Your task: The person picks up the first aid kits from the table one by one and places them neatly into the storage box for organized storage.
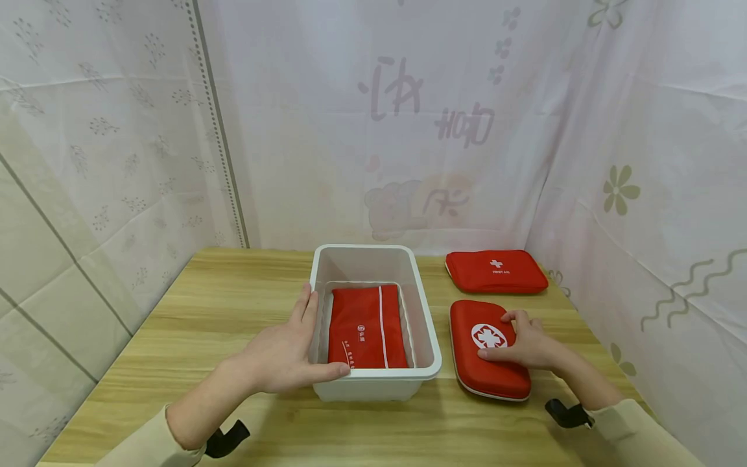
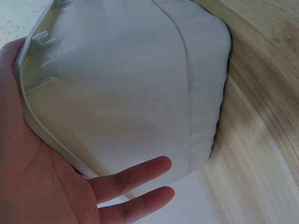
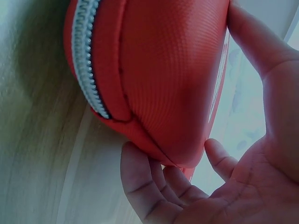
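A white plastic bin (image 1: 428, 324) stands on the table, and a flat red pouch (image 1: 356, 318) with a white stripe lies inside it. My left hand (image 1: 286, 357) rests against the bin's near left corner. Its thumb lies along the near rim, and in the left wrist view two straight fingers (image 2: 140, 177) extend beside the outer wall (image 2: 121, 93). To the right of the bin, my right hand (image 1: 528, 344) grips a hard red first-aid case (image 1: 473, 370) with a white cross emblem. The thumb is on top and the fingers bend round its right edge; a zipper (image 3: 84, 60) runs along its side.
Behind the hard case lies another red first-aid pouch (image 1: 496, 275), near the table's back right. The wooden table (image 1: 233, 292) meets patterned curtains (image 1: 373, 130) at the back and sides.
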The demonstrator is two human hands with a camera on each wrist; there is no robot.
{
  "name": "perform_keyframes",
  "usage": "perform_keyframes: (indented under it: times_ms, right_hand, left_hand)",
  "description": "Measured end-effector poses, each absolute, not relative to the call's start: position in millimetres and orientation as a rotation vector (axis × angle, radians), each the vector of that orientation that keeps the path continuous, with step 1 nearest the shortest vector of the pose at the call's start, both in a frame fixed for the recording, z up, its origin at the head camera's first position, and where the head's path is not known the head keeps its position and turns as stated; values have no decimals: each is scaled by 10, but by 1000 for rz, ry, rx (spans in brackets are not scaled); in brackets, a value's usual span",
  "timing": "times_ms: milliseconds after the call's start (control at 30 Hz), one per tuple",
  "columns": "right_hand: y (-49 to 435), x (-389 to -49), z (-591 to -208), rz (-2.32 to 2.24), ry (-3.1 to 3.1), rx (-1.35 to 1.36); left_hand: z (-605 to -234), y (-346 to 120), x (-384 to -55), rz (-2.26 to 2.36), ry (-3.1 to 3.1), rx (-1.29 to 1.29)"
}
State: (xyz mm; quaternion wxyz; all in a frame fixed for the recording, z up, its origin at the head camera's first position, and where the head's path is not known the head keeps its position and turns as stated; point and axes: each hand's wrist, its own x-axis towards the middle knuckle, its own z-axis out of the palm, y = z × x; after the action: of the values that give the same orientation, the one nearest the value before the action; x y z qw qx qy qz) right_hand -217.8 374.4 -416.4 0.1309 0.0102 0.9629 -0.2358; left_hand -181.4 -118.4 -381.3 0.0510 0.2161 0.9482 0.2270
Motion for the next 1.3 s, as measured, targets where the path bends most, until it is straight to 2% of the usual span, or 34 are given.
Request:
perform_keyframes:
  times_ms: [267,467,867,1300]
  right_hand:
    - [3792,-2230,-4181,-748,2778,-1]
    - [3939,-2468,-4126,-951,2647,12]
    - [3945,-2820,-4072,-892,2485,-2]
    - [4005,-2847,-4150,-1019,2452,18]
  left_hand:
    - [-3807,-1188,-1807,681,2893,649]
    - [-3816,-1185,-1801,695,2889,649]
    - [-3834,-1182,-1808,712,2872,657]
    - [-3835,-1184,-1822,713,2885,662]
